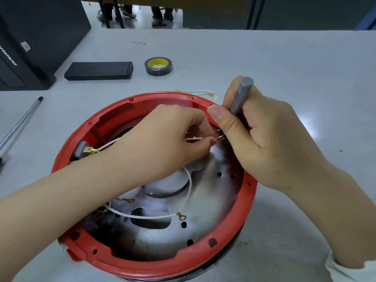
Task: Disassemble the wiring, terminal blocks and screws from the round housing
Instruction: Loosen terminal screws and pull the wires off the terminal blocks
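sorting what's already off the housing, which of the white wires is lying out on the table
The short white wire beyond the far rim of the red housing lies on the table; the others are inside the housing, one pinched by the left hand.

Before me a grey table (264, 58), on it the red round housing (234, 224), a black flat case (98, 70), a tape roll (158, 66), a loose white wire (195, 92), a metal rod (19, 123) at my left.

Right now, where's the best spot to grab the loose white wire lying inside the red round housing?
Probably pinch the loose white wire at its bare arc from above; it lies flat on the metal base, clear of both hands, whereas the brass ring terminal is small and flat.
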Tool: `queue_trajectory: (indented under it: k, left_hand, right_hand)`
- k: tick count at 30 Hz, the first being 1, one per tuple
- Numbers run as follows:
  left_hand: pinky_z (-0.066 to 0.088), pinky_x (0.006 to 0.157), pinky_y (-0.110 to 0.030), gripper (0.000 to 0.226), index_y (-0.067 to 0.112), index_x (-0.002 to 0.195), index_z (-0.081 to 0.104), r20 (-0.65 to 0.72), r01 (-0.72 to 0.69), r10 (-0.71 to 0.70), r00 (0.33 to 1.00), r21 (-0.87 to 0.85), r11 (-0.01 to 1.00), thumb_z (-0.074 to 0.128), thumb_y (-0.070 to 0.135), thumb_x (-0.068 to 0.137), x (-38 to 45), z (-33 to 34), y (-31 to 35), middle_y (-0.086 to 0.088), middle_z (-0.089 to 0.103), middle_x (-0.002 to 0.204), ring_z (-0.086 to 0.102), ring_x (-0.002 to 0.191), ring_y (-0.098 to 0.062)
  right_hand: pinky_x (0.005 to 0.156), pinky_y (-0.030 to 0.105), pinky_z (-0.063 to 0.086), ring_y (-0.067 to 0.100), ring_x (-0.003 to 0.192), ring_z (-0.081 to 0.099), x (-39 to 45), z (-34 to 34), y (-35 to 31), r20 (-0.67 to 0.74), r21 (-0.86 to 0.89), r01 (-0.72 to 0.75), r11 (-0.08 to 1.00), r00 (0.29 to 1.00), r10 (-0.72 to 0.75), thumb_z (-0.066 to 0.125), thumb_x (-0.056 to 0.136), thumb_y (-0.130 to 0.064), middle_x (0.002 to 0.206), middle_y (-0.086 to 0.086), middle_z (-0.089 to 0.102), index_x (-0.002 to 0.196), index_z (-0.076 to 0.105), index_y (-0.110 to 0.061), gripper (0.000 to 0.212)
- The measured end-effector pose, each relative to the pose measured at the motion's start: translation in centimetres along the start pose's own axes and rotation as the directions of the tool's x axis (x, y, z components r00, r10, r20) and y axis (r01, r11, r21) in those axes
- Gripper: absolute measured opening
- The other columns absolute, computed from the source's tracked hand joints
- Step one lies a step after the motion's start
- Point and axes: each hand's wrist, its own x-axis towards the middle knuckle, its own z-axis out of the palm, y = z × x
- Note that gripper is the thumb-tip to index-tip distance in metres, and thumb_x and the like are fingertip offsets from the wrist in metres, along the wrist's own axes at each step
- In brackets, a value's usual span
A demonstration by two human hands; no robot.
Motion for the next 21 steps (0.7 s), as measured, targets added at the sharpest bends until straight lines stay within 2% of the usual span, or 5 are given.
queue_trajectory:
  k: [3, 7, 12, 21]
  left_hand:
    - [0.052, 0.075, -0.036, 0.013, 0.026, 0.073, 0.063, 0.005, 0.0, 0.0, 1.0, -0.009, 1.0, 0.057, 0.031, 0.084, -0.01, 0.03, -0.02, 0.013, 0.069, 0.068, 0.065, 0.069, -0.002]
    - [0.051, 0.078, -0.036, 0.011, 0.027, 0.076, 0.065, 0.002, 0.004, -0.004, 1.0, 0.0, 1.0, 0.058, 0.033, 0.082, 0.03, 0.03, -0.13, 0.013, 0.069, 0.072, 0.066, 0.077, -0.005]
    - [0.051, 0.078, -0.034, 0.013, 0.027, 0.076, 0.065, 0.0, 0.01, -0.01, 1.0, 0.002, 1.0, 0.055, 0.037, 0.078, 0.12, 0.07, -0.14, 0.015, 0.068, 0.07, 0.064, 0.075, -0.001]
    - [0.049, 0.072, -0.03, 0.016, 0.028, 0.072, 0.061, 0.016, -0.001, 0.001, 1.0, 0.032, 0.999, 0.05, 0.037, 0.078, 0.06, 0.08, -0.05, 0.015, 0.067, 0.067, 0.063, 0.069, 0.0]
  right_hand:
    - [0.048, 0.035, 0.039, 0.019, 0.05, 0.039, 0.1, -0.03, -0.03, 0.008, -0.021, 0.008, 1.0, 1.0, -0.008, 0.04, 0.097, -0.035, 0.055, -0.011, 0.037, 0.09, 0.034, -0.026, 0.013]
    - [0.047, 0.039, 0.041, 0.02, 0.048, 0.041, 0.0, 0.16, 0.18, -0.041, 0.034, -0.021, 0.999, 0.999, 0.023, 0.043, 0.098, -0.032, 0.054, -0.003, 0.043, 0.086, 0.036, -0.023, 0.016]
    - [0.046, 0.04, 0.039, 0.021, 0.047, 0.041, 0.02, 0.33, 0.22, -0.075, 0.058, -0.039, 0.998, 0.996, 0.044, 0.044, 0.097, -0.032, 0.051, -0.002, 0.043, 0.082, 0.037, -0.022, 0.02]
    - [0.047, 0.036, 0.041, 0.019, 0.05, 0.04, 0.2, -0.13, -0.49, 0.035, -0.068, 0.02, 0.997, 0.999, -0.017, 0.04, 0.097, -0.035, 0.053, -0.011, 0.039, 0.089, 0.033, -0.027, 0.013]
